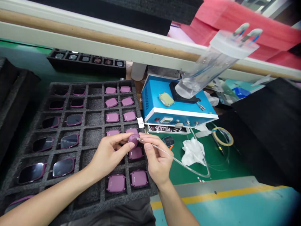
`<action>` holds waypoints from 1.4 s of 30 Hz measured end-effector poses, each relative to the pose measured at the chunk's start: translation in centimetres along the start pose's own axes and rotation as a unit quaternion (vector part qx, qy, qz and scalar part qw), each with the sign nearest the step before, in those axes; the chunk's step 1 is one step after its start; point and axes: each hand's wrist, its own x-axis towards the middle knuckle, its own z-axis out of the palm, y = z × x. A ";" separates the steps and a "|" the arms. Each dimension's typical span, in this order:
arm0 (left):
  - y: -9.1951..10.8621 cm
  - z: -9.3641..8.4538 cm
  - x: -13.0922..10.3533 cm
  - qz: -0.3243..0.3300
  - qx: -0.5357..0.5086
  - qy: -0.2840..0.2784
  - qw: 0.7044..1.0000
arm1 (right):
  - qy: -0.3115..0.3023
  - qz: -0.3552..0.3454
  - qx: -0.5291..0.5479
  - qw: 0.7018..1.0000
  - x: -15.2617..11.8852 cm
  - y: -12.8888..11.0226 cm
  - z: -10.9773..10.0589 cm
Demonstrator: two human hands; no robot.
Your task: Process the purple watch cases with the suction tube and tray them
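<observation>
Between the thumb and fingers of my left hand (107, 152) is a purple watch case (133, 140), held up over the right side of a black foam tray (94, 142). My right hand (160, 157) pinches the end of a clear thin tube (181, 163), whose tip meets the edge of the case. Several purple watch cases (116, 183) lie in the tray's two right columns. Watch faces with dark screens (63, 167) fill cells in the left columns. Part of the held case is hidden by my fingers.
Behind my right hand stands a blue control box (178, 112) with a clear cylinder (211, 66) and a pale green case (166, 99) on top. A crumpled white tissue (193, 151) and a tape roll (223, 136) lie right. Another tray (87, 64) sits behind, under a shelf rail.
</observation>
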 end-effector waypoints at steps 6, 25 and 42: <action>0.0 0.0 0.0 0.000 0.006 0.005 1.000 | -0.003 0.005 0.019 1.000 0.0 0.0 0.0; 0.1 0.0 -0.1 0.014 0.006 -0.001 1.000 | -0.005 0.007 0.027 1.000 0.0 0.0 0.0; 0.2 0.1 0.0 0.008 0.001 -0.013 1.000 | -0.007 0.017 0.032 0.999 -0.2 0.2 0.0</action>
